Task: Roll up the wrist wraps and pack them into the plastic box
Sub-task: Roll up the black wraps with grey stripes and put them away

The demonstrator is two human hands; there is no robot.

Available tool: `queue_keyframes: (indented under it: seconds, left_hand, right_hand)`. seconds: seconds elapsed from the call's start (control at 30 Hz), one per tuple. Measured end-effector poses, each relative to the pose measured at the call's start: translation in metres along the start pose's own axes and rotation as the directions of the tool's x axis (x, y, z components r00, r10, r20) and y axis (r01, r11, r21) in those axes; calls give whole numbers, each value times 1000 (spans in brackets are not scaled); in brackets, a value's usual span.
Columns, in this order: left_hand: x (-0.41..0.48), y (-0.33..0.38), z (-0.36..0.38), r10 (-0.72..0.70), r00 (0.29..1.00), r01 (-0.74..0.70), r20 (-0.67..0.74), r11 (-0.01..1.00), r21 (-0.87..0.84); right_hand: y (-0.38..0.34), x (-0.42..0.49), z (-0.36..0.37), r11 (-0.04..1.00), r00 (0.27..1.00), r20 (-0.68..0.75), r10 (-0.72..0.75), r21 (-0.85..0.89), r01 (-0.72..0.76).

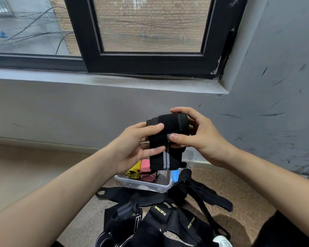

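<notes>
Left hand (136,147) and right hand (202,139), fingers curled, pinch a black woven wrap (169,129). Its top is rolled into a cylinder and its grey-striped tail hangs flat above the clear plastic box (144,186). Inside the box lie a yellow roll (133,171) and a pink roll (147,168). Loose black straps (168,220) are heaped in front of it.

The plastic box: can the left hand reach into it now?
Probably not yet: the left hand, with the right hand, grips the half-rolled wrist wrap above the plastic box. The box looks open, so a freed hand should reach in.
</notes>
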State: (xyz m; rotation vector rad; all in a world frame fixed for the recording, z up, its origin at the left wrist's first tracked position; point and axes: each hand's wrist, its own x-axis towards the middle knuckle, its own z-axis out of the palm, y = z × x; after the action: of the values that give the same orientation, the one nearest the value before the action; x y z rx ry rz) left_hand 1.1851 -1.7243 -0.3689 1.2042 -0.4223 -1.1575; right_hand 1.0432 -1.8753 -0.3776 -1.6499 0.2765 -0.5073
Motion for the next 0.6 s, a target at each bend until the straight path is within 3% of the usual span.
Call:
queue_keyframes:
  seconds: [0.27, 0.47, 0.6]
  left_hand:
    - [1, 1, -5, 133, 991, -132, -19, 990, 45]
    - [4, -7, -9, 361, 932, -353, 22, 895, 272]
    - [5, -12, -9, 432, 899, -426, 78, 816, 390]
  right_hand:
    - [-7, 1, -7, 937, 927, 220, 303, 108, -332]
    - [-10, 1, -5, 894, 903, 179, 391, 158, -418]
    - [-9, 1, -4, 874, 901, 150, 407, 223, -432]
